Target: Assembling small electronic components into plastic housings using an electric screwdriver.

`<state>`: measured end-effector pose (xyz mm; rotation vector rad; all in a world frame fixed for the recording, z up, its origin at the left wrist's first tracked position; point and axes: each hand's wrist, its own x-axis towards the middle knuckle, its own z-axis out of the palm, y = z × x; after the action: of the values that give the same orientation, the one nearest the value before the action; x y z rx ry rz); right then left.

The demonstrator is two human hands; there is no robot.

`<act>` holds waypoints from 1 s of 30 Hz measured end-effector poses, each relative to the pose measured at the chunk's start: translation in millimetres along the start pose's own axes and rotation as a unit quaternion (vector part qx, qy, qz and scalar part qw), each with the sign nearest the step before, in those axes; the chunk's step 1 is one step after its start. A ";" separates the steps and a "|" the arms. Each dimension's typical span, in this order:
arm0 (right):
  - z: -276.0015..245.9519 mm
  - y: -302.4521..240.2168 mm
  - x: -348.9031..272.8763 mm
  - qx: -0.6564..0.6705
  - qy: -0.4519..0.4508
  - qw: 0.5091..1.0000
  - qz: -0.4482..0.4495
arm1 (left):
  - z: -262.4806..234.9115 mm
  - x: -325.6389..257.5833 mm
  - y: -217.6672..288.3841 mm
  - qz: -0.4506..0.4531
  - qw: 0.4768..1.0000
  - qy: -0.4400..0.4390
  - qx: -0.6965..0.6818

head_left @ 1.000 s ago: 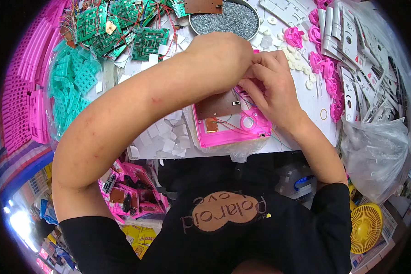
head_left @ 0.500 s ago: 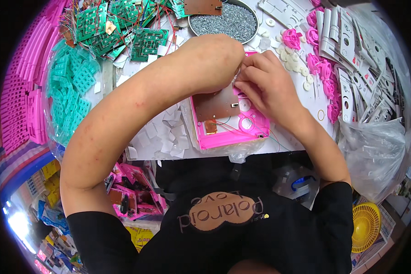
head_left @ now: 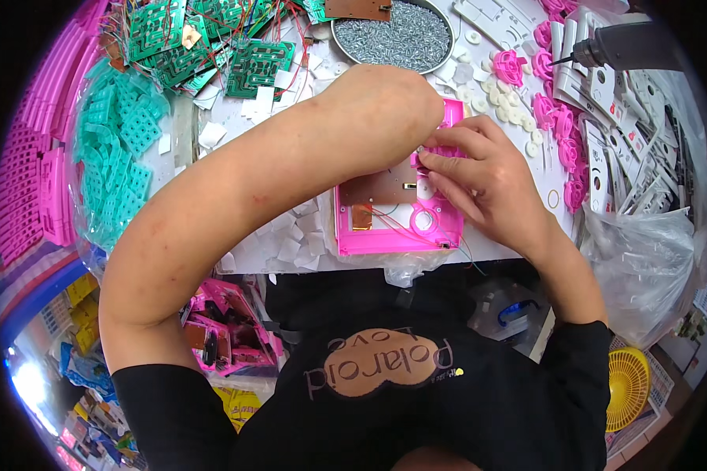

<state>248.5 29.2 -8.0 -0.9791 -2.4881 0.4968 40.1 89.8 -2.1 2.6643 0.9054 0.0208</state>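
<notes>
A pink plastic housing [head_left: 401, 245] lies on the table in front of me, with a brown circuit board [head_left: 369, 188] and thin red wires inside it. My left hand [head_left: 401, 102] is bent over its far left part, and its fingers are hidden behind the wrist. At the housing's right side is my right hand [head_left: 487, 169], its index finger and thumb brought together over the upper inside. A small pink bit shows at those fingertips, but I cannot make out what they hold.
Beyond the housing stands a round metal bowl of screws [head_left: 393, 35]. Green circuit boards [head_left: 259, 67] and teal rubber keypads [head_left: 126, 125] lie left. Pink rings [head_left: 562, 122], white panels [head_left: 601, 102] and a black powered screwdriver [head_left: 628, 47] are at right. Paper squares [head_left: 287, 239] lie near the housing.
My right hand has moved slightly right and downward, its fingers stretching further over the housing. The left hand has shifted a little right. The black screwdriver has come into view at upper right.
</notes>
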 end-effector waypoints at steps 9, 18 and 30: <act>9.5 -8.6 -0.9 -0.071 0.019 0.997 0.013 | 7.8 0.3 -7.1 0.100 0.994 0.034 0.028; 16.7 -19.3 3.6 -0.165 -0.007 0.986 0.014 | 7.0 7.8 -1.5 0.029 0.999 0.036 0.004; 1.9 0.8 7.7 -0.039 0.014 0.999 0.002 | 43.6 -97.0 36.0 -0.076 0.963 0.250 -0.070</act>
<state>242.9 34.8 -8.1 -1.0134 -2.4978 0.3867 -11.0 -7.8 -23.6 2.4843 1.2019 0.7230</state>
